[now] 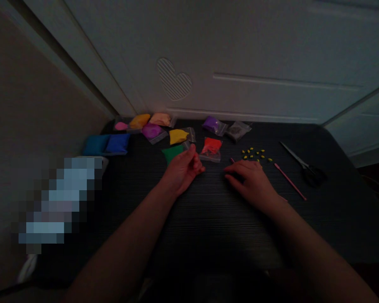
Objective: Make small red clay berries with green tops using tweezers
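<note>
My left hand (183, 170) is raised over the middle of the dark table, its fingers curled in and the thumb pressed to them. Whatever the fingertips pinch, if anything, is too small and dim to make out. Just behind it lie a bag of green clay-like material (172, 153) and a bag of red-orange material (212, 145). My right hand (251, 179) rests low over the table, thumb apart from the loosely stretched fingers. A thin pink stick (232, 160) runs partly hidden beneath it. Several small yellow-and-green pieces (251, 156) lie just beyond its knuckles.
Right of my hand lie another pink stick tool (290, 182) and black-handled scissors (303, 165). Bags of yellow (178, 136), purple (211, 125) and grey (238, 131) material line the back. Blue packets (117, 144) and a blurred-out device (61, 198) are at left. A white panel (255, 54) rises behind.
</note>
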Demonstrator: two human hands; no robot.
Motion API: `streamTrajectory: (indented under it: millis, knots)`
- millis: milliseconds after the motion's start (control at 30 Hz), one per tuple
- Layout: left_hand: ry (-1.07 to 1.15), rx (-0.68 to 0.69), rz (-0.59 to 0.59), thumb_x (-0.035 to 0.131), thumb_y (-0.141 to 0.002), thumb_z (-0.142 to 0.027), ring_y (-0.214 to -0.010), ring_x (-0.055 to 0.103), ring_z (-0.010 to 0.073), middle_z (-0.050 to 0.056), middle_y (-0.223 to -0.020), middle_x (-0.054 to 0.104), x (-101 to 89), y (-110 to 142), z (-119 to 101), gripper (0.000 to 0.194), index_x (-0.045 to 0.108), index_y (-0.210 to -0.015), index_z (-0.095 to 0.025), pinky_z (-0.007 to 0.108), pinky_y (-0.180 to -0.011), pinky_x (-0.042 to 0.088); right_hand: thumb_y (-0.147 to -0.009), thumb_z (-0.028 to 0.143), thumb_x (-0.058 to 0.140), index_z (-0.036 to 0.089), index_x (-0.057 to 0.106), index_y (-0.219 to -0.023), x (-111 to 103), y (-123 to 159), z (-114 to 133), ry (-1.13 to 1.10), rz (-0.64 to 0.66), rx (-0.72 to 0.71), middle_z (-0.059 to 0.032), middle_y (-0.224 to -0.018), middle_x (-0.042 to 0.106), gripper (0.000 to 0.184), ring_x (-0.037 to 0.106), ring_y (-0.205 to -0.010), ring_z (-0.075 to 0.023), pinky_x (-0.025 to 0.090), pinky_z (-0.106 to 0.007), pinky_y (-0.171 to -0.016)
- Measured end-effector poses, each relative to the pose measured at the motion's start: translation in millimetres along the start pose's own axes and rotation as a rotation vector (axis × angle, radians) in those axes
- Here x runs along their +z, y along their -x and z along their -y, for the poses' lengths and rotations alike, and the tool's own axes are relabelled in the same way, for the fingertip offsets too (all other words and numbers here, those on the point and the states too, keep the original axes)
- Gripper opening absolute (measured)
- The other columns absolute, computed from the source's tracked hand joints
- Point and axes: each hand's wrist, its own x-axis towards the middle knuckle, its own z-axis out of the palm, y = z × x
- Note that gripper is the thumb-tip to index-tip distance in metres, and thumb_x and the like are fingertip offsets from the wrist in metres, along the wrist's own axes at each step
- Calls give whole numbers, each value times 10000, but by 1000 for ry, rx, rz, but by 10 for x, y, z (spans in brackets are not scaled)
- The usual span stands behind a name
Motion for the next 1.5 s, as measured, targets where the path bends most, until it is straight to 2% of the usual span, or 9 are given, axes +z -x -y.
streamTrajectory:
  millis: [133, 333, 600, 700, 800, 933, 1100, 1300, 1500]
  knots:
    - [16, 6, 5, 571, -755, -411, -436, 402, 50, -59, -435, 405, -1, -2, 3, 341, 498, -552, -147, 208, -544, 424, -813, 258, 502, 225, 602, -946, -8, 5, 16, -9, -21, 14, -29, -942, 621, 170, 538, -939, -186, 347, -351, -811]
    - [-6, -19, 0, 646, -703, -157, -564, 527, 58, -15, -612, 580, -18, 3, 11, 58, 600, -708, -122, 234, -678, 469, -816, 252, 493, 222, 600, -928, -12, -10, 20, -12, -50, 17, -23, -921, 625, 158, 545, -913, -179, 346, -346, -805]
    - [31, -11, -6, 574, -720, -82, -687, 589, 98, 52, -792, 639, -41, -11, -21, 160, 618, -871, -111, 255, -737, 474, -846, 269, 450, 212, 592, -940, 20, -16, 5, 75, -96, -1, -30, -923, 632, 179, 547, -902, -167, 335, -332, -801]
    - [67, -6, 31, 508, -705, -71, -540, 507, 63, 9, -618, 557, -74, -12, -42, 90, 585, -712, -118, 199, -566, 447, -849, 302, 451, 211, 587, -985, 31, -35, 41, 130, -131, -10, -47, -972, 623, 212, 530, -929, -182, 309, -353, -817]
    - [91, -40, 83, 464, -650, -102, -413, 358, 52, -24, -479, 391, -95, 7, -74, 127, 459, -527, -132, 166, -384, 295, -846, 323, 455, 222, 586, -1012, 67, -96, 138, 189, -138, -33, -56, -1027, 611, 235, 505, -962, -211, 263, -394, -848]
    - [61, -98, 111, 447, -668, -207, -391, 286, 58, -39, -449, 271, -104, 37, -125, 252, 320, -455, -159, 171, -353, 208, -843, 275, 447, 212, 600, -979, 161, -249, 281, 231, -123, -60, -67, -1005, 624, 214, 505, -948, -231, 242, -418, -855]
    - [-46, -107, 81, 455, -744, -332, -370, 205, 43, -61, -438, 197, -116, 28, -143, 426, 184, -454, -179, 168, -342, 145, -855, 219, 402, 164, 619, -918, 241, -414, 283, 202, -146, 17, -105, -899, 647, 232, 546, -870, -234, 290, -398, -801]
    - [-277, -39, -2, 527, -745, -405, -352, 134, 37, -109, -429, 170, -88, 22, -36, 289, 406, -614, -177, 167, -344, 106, -866, 270, 390, 185, 614, -922, 210, -414, 138, 15, -139, 135, -54, -886, 659, 246, 600, -774, -166, 397, -275, -688]
    - [-635, 76, -58, 565, -727, -451, -354, 260, 42, -94, -429, 332, -39, 30, 99, 293, 549, -778, -164, 190, -368, 163, -837, 282, 455, 222, 610, -877, 192, -297, 119, -161, -81, 101, -2, -861, 646, 171, 588, -787, -136, 423, -248, -712]
